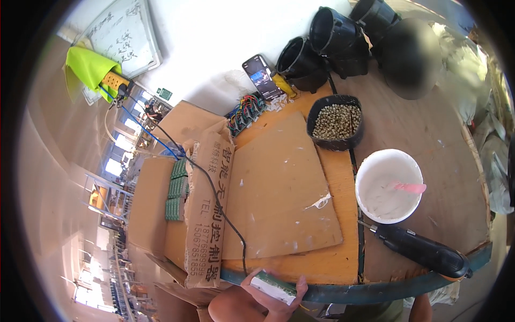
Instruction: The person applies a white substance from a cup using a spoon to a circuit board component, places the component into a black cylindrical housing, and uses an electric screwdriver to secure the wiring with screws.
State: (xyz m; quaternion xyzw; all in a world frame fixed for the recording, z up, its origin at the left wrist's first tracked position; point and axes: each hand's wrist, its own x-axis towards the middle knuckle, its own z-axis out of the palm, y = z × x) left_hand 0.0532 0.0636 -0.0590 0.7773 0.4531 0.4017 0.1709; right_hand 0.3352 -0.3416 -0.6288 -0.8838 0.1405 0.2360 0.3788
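At the table's near edge, my left hand (274, 304) is closed around a small rectangular circuit board (274, 288), green on top with a white long side. The fingers grip it from below, and the thumb or a fingertip shows at its right end. Further right, a part of my right arm (421, 309) shows at the lower rim; its fingers are hidden. Just beyond the left hand lies a flat cardboard sheet (279, 198) with white smears. An open carton (206, 214) beside it holds stacked green circuit boards (177, 188).
A white tub (389, 155) of white paste has a pink stick in it. A black electric screwdriver (421, 251) lies near the right edge. Beyond are a black container (335, 144) of small metal parts, a phone (259, 77), wire bundles (246, 114) and black buckets (303, 64). A black cable (219, 201) crosses the carton.
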